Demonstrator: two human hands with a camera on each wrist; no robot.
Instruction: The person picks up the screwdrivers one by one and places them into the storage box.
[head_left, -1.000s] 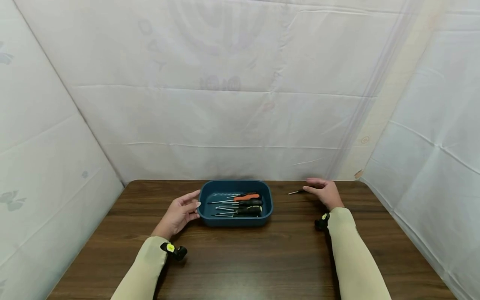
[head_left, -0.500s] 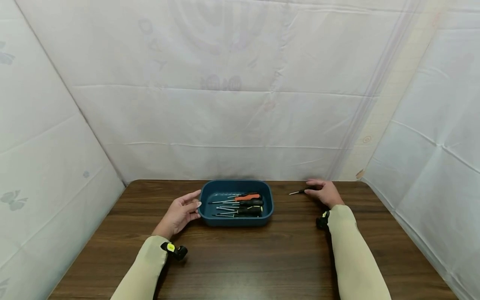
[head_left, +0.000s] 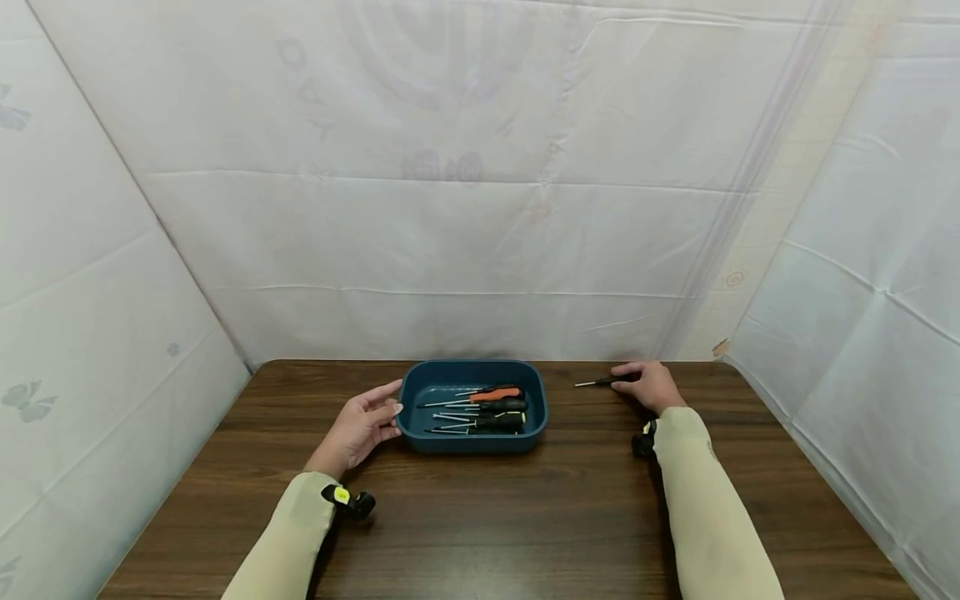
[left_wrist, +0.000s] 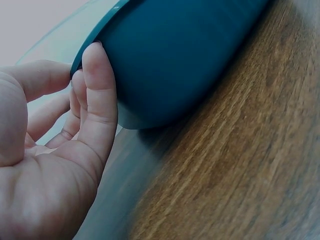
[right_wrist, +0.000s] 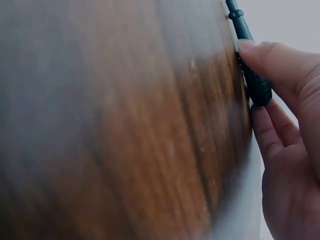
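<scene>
A dark blue tray sits on the brown wooden table and holds several screwdrivers, one orange-handled and others black-handled. My left hand lies against the tray's left wall. In the left wrist view its relaxed fingers touch the tray below the rim. A small black screwdriver lies right of the tray, shaft pointing left. My right hand covers its handle. The right wrist view shows the thumb and fingers pinching the handle on the wood.
White cloth walls close in the table at the back and on both sides. Bare wood stretches between the tray and the near edge. Both forearms wear beige sleeves with small black wrist cameras.
My right hand has lowered its fingers onto the small screwdriver's handle and closed round it. The left hand and the tray have not moved.
</scene>
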